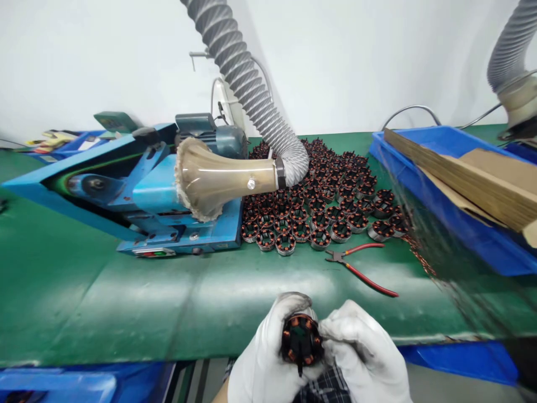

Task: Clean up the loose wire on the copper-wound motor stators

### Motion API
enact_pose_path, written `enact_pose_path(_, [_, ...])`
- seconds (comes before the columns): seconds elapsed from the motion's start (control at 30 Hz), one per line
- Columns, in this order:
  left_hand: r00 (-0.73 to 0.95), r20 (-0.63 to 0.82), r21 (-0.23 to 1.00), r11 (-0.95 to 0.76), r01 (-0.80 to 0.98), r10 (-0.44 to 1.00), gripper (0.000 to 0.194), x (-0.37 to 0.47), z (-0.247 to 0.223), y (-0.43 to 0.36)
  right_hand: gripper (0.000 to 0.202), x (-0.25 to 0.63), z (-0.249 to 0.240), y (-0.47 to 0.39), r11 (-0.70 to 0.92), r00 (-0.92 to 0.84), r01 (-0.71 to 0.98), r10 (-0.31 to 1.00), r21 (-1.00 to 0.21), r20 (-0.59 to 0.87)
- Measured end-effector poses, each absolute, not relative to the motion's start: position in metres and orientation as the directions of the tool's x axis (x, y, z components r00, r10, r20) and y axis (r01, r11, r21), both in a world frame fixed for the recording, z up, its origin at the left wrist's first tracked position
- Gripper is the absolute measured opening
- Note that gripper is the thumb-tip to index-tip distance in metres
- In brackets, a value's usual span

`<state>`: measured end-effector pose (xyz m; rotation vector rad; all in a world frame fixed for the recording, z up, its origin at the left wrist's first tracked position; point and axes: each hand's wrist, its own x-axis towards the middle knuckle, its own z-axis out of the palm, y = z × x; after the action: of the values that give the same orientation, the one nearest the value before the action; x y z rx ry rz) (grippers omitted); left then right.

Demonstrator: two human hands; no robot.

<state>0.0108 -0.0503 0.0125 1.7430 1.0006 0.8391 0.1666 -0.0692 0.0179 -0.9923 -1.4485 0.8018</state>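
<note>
Close to my body, at the table's front edge, my left hand [263, 350] in a white glove is wrapped round a motor stator [301, 339]. Its ring of copper windings and black insulation faces up toward me. My right hand [364, 348], gloved too, has thumb and fingers pinched together against the stator's right rim; whatever lies between those fingertips is hidden. Red-handled cutting pliers [364, 267] rest with their handles spread on the green table beyond my right hand. Many similar stators [321, 238] stand packed together farther back.
A blue belt-driven machine [157, 184] stands left, its horn-shaped hood [226, 179] joined to a grey hose [251, 78]. At right, a blue bin [444, 140] holds cardboard [470, 173]. Loose copper wires [422, 257] lie beside it. Another blue bin [59, 386] is low at left.
</note>
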Motion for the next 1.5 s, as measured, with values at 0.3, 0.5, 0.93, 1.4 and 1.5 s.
enact_pose_path(0.3, [0.379, 0.342, 0.834, -0.464, 0.3, 0.86, 0.073, 0.006, 0.011, -0.049, 0.023, 0.173, 0.029, -0.062, 0.158, -0.008, 0.197, 0.987, -0.968, 0.159])
enact_pose_path(0.5, [0.337, 0.351, 0.801, -0.467, 0.375, 0.874, 0.05, 0.004, 0.011, -0.046, 0.03, 0.175, 0.037, -0.054, -0.048, -0.121, 0.182, 0.99, -0.982, -0.071])
enact_pose_path(0.93, [0.534, 0.279, 0.834, -0.477, 0.278, 0.798, 0.05, -0.01, 0.022, -0.029, 0.027, 0.164, 0.018, -0.05, -0.231, -0.024, -0.074, 0.973, -0.97, -0.23])
enact_pose_path(1.4, [0.47, 0.159, 0.636, -0.454, 0.624, 0.868, 0.047, -0.007, -0.038, -0.018, 0.019, 0.165, -0.01, -0.014, -0.324, -0.303, 0.185, 0.879, -0.928, -0.367])
enact_pose_path(1.5, [0.494, 0.093, 0.644, -0.431, 0.632, 0.864, 0.048, -0.01, -0.032, -0.012, 0.019, 0.172, 0.008, -0.004, 0.188, -0.458, 0.705, 0.857, -0.683, -0.237])
